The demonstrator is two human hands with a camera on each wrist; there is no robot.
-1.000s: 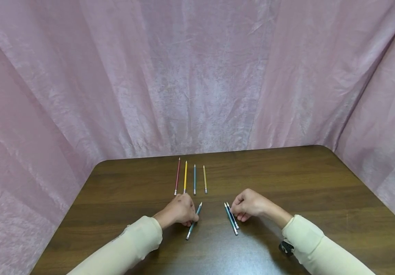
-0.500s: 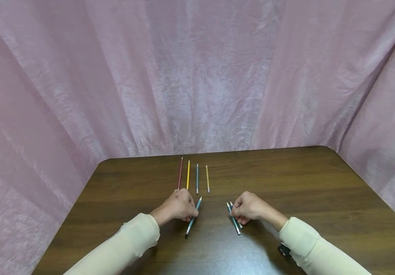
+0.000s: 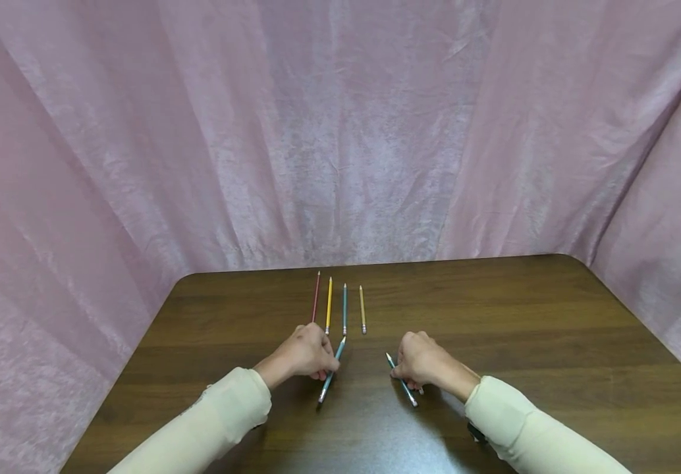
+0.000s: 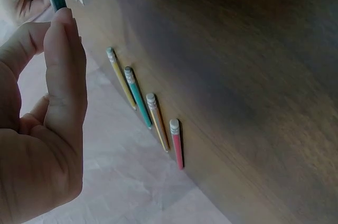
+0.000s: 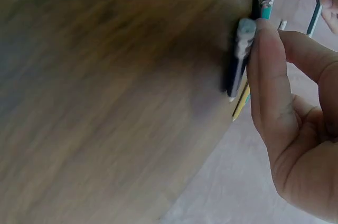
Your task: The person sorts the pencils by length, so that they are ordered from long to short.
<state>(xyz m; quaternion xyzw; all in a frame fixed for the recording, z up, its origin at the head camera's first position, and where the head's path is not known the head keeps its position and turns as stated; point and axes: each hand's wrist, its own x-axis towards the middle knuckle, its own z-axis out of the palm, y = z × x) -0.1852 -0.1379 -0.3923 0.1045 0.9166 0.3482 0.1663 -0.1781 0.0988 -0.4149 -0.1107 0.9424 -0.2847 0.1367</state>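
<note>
My left hand (image 3: 307, 352) pinches a teal pencil (image 3: 325, 388) between thumb and fingertips, its sharpened tip pointing away and its eraser end towards me. To the right, my right hand (image 3: 426, 361) pinches a second teal pencil (image 3: 406, 391), which slants with its eraser end nearer me. Beside that one lies a dark pencil (image 5: 241, 57) on the table; in the head view the right hand covers most of it. The right wrist view shows thumb and finger meeting at the teal pencil's side, just by the dark pencil's eraser.
Beyond the left hand lie a red pencil (image 3: 316, 296), a yellow pencil (image 3: 329, 304), a blue pencil (image 3: 344, 308) and a pale yellow pencil (image 3: 363, 311) in a row, tips away. The brown wooden table (image 3: 494, 316) ends at a pink curtain (image 3: 364, 131).
My right hand has shifted left from the dark pencil onto the teal pencil, hiding the dark one. The left hand's teal pencil has moved slightly farther away, its tip now near the row.
</note>
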